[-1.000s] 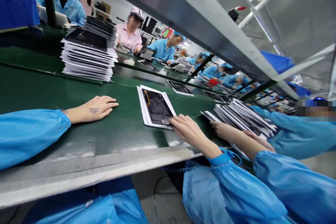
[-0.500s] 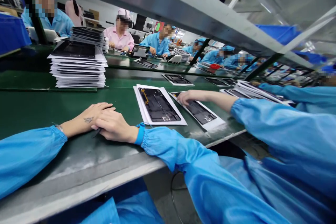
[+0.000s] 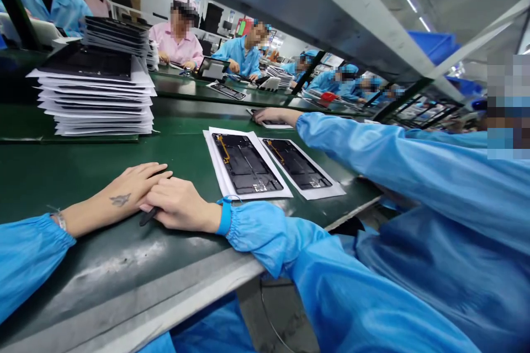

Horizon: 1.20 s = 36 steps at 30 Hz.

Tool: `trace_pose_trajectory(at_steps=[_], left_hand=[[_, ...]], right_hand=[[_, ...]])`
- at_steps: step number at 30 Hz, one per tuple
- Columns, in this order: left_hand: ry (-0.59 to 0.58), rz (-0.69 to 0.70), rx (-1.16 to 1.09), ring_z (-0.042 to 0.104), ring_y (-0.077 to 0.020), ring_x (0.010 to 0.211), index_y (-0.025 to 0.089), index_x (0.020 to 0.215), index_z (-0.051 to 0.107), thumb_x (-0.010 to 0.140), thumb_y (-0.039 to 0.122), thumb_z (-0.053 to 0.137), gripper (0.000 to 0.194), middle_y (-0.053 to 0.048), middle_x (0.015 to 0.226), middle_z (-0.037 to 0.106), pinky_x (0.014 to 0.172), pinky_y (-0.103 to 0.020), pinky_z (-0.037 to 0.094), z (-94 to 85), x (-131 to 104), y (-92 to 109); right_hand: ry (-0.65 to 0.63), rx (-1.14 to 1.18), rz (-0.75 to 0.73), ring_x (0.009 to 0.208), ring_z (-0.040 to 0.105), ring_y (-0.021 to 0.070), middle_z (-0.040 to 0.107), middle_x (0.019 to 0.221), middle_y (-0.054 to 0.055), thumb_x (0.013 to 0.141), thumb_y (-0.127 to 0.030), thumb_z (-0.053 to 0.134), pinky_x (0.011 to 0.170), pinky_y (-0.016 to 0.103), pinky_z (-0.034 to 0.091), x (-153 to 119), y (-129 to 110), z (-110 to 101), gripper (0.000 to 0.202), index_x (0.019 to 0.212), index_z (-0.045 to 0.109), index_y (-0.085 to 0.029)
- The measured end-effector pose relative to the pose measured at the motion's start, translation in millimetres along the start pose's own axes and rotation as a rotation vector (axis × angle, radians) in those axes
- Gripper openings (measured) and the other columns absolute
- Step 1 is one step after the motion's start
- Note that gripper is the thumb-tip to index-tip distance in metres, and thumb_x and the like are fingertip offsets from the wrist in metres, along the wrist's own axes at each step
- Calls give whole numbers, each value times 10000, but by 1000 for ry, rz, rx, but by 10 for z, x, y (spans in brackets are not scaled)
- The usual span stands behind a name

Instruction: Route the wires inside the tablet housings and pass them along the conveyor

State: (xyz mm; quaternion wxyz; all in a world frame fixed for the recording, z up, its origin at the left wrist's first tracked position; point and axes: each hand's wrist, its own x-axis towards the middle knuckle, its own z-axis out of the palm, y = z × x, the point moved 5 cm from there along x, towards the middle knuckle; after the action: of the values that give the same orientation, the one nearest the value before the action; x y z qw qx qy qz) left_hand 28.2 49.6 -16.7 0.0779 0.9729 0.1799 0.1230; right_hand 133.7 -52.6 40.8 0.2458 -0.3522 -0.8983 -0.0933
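Note:
My left hand (image 3: 131, 190) lies flat on the green bench (image 3: 107, 256), its fingers stretched out and partly covered by my right hand. My right hand (image 3: 178, 203), with a blue band at the wrist, is closed around a thin dark tool (image 3: 147, 216). Only one end of that tool sticks out, so its kind cannot be made out. Just beyond my right hand lies a black tablet-like panel (image 3: 247, 163) with an orange flex cable, on white sheets. A similar panel (image 3: 296, 163) rests on a white sheet to its right.
A tall stack of panels between white sheets (image 3: 97, 99) stands at the back left. From the right, a co-worker's hand (image 3: 271, 116) reaches to another panel farther back. A metal beam (image 3: 290, 27) slants overhead. The bench's pale front edge (image 3: 174, 303) runs below my arms.
The co-worker's hand has gone from the right-hand panel to one farther back, uncovering the nearer panel. My view has shifted slightly. My hands still rest together, the tool showing more.

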Motion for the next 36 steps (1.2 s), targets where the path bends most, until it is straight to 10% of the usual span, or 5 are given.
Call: trace_pose_trajectory(at_steps=[14, 27, 32, 36], left_hand=[[-63, -62, 2, 397, -314, 1473, 223, 1518, 465, 1015, 418, 397, 543, -108, 1602, 421, 1203, -501, 348, -224, 23, 265], [25, 21, 11, 403, -321, 1469, 289, 1527, 449, 997, 466, 446, 559, -73, 1612, 408, 1190, -492, 366, -20, -16, 19], [88, 12, -23, 484, -324, 1398, 236, 1481, 510, 1027, 494, 353, 546, -106, 1537, 504, 1150, -500, 417, -104, -2, 23], [76, 1, 24, 480, -292, 1404, 307, 1509, 463, 1049, 501, 317, 521, -51, 1549, 498, 1158, -505, 412, -131, 23, 21]], right_hand=[[-43, -27, 31, 814, 579, 177, 682, 840, 34, 1041, -331, 483, 728, 297, 422, -41, 38, 47, 268, 866, 643, -207], [-109, -30, -13, 923, 614, 179, 726, 969, 58, 1053, -289, 456, 809, 285, 446, -3, 19, 68, 255, 968, 665, -171], [-95, -132, -1, 1053, 582, 187, 718, 1071, 53, 1030, -187, 460, 913, 297, 421, 18, 7, -302, 195, 1023, 654, -178], [-56, -407, 400, 988, 572, 186, 679, 988, 40, 1010, -168, 464, 889, 295, 433, -500, 275, -917, 205, 1085, 651, -207]])
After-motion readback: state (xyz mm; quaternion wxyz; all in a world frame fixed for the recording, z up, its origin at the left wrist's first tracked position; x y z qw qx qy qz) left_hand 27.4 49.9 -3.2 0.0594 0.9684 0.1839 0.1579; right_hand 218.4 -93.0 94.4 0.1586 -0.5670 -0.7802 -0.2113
